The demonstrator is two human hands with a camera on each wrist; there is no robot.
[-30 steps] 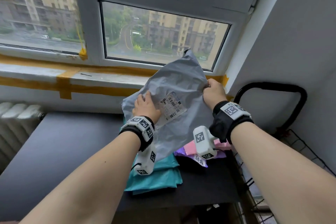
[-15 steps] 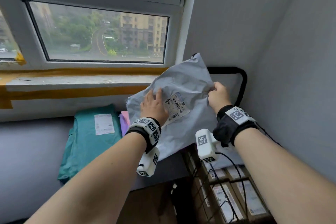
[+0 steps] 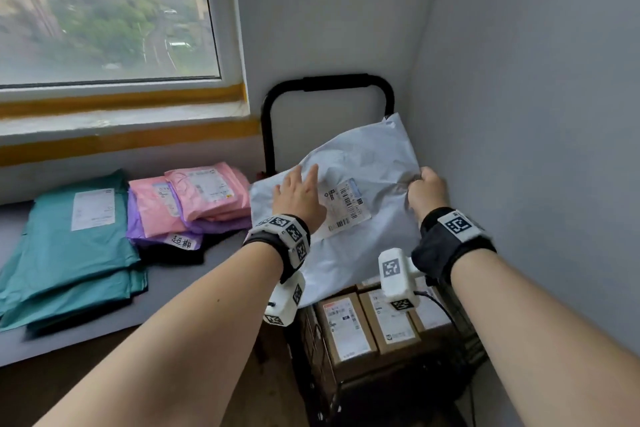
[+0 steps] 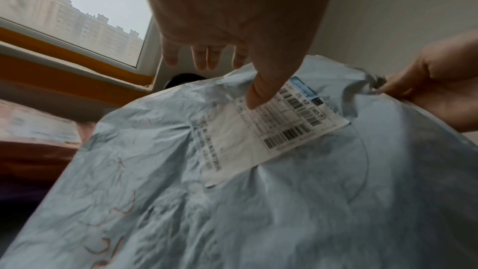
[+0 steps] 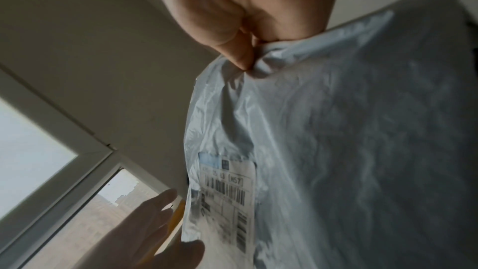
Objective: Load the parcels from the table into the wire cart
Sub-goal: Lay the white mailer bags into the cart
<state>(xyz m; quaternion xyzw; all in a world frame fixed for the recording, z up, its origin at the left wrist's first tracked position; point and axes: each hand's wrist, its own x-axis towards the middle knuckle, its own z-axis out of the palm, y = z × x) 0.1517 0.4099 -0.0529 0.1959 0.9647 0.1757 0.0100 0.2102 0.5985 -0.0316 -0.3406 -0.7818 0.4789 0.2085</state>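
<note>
Grey plastic of the mailer parcel (image 3: 360,184) is bunched in the right hand (image 3: 426,191), pinched at its 3 o'clock edge. It is held above the boxes (image 3: 349,329) in the wire cart (image 3: 311,357). The left hand (image 3: 298,199) is spread flat, fingers straight, beside the label (image 3: 341,206). Teal parcels (image 3: 65,246) and pink parcels (image 3: 204,191) are seen on the table (image 3: 173,291) at 9 o'clock.

The grey parcel (image 3: 363,191) is crinkled, softly glossy plastic film with a paper label (image 3: 343,206). The boxes (image 3: 349,333) below are matt brown cardboard.
</note>
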